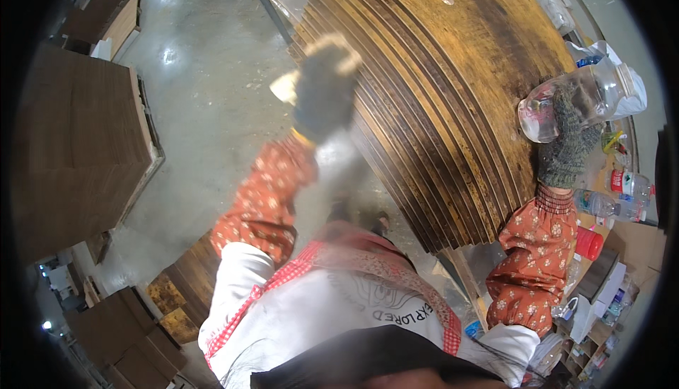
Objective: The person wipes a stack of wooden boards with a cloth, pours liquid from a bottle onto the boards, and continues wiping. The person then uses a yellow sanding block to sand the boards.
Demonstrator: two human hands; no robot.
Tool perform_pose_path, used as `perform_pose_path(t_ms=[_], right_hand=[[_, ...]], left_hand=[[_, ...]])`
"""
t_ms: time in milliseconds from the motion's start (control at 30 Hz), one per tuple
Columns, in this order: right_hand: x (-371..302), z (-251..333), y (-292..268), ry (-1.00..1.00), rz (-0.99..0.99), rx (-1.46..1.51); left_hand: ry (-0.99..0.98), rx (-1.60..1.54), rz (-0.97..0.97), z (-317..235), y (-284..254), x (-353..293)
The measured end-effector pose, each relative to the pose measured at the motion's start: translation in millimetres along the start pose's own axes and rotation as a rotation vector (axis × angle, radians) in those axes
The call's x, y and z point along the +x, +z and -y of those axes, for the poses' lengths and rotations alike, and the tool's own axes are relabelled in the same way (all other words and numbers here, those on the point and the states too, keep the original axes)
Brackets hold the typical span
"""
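My right hand [571,138], in a dark grey knitted glove, is wrapped round a clear plastic jar [541,117] tilted on its side at the right edge of the stacked boards. Some white and pinkish stuff shows inside the jar. To the left, my left hand [325,92], also gloved, is smeared by motion above the left edge of the stack. It looks closed, and a pale piece [284,88] juts out beside it, too blurred to name. Beneath lies the stack of curved-looking brown boards [488,56], its top worn and stained yellow-brown.
Plastic bottles [614,206], a red container [588,242] and a white bag [629,92] crowd the right side. Tall stacks of brown boards [78,152] stand at the left. Between them runs a grey floor [205,99].
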State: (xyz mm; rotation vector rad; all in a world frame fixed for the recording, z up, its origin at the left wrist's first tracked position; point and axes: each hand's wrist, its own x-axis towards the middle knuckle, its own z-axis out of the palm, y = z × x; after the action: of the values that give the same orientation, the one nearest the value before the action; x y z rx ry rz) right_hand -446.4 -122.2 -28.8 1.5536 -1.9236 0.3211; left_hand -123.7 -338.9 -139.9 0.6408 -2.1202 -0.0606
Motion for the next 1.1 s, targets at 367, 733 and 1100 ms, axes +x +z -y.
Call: perform_pose_path(t_ms=[367, 733, 1100], right_hand=[[0, 3, 0, 0.006, 0.009, 0.007], [0, -8, 28, 0.056, -0.232, 0.091], [10, -7, 33, 0.069, -0.266, 0.123]], left_hand=[[-0.256, -0.107, 0.074, -11, -6, 10], [-0.456, -0.313, -0.089, -17, 9, 11], [-0.133, -0.333, 0.174, -99, -14, -46]])
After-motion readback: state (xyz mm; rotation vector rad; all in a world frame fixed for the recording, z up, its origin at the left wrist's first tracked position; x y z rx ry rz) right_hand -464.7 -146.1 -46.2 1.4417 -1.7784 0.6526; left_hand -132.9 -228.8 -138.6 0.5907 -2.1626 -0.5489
